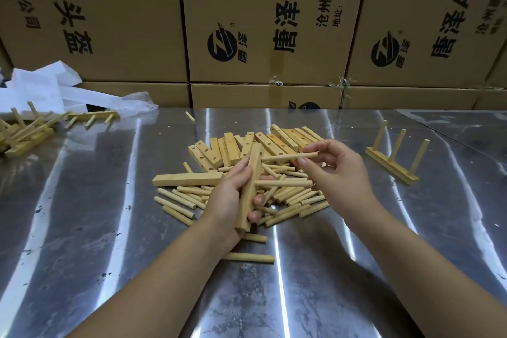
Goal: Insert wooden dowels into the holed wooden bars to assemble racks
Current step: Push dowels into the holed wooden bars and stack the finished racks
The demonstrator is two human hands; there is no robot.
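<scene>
Two hands work over a shiny metal worktop point(104, 200). The left hand point(229, 200) has its fingers curled round one wooden bar point(253, 167), held on end, with the lower end at the palm and the upper end leaning away. The right hand point(338, 170) pinches one dowel point(288, 157) between thumb and forefinger. The dowel is held level, and its free end is right at the upper part of the bar; I cannot tell whether it touches. A second dowel point(282, 183) juts sideways from the bar's right face toward the heel of the right hand. Whether it sits in a hole cannot be told.

Under and behind both hands lies the stock. A heap of holed bars point(279, 140) holds more than ten, too overlapped for an exact count. In front of it is a heap of loose dowels point(296, 200), a few dozen and too tangled to count exactly. One lone bar point(188, 179) lies flat just left of the left hand. Two stray dowels point(248, 258) lie beside the left wrist. One small dowel point(190, 116) lies alone near the far edge.

One finished rack point(395, 158) stands well right of the right hand, with three dowels upright in its bar. At far left is a jumbled pile of racks point(24, 134), number unclear, and a three-dowel rack point(93, 116) lies on its side next to it. Crumpled white paper point(41, 85) sits behind that pile. Printed cardboard cartons point(274, 22) are stacked along the back, three across in the upper row.
</scene>
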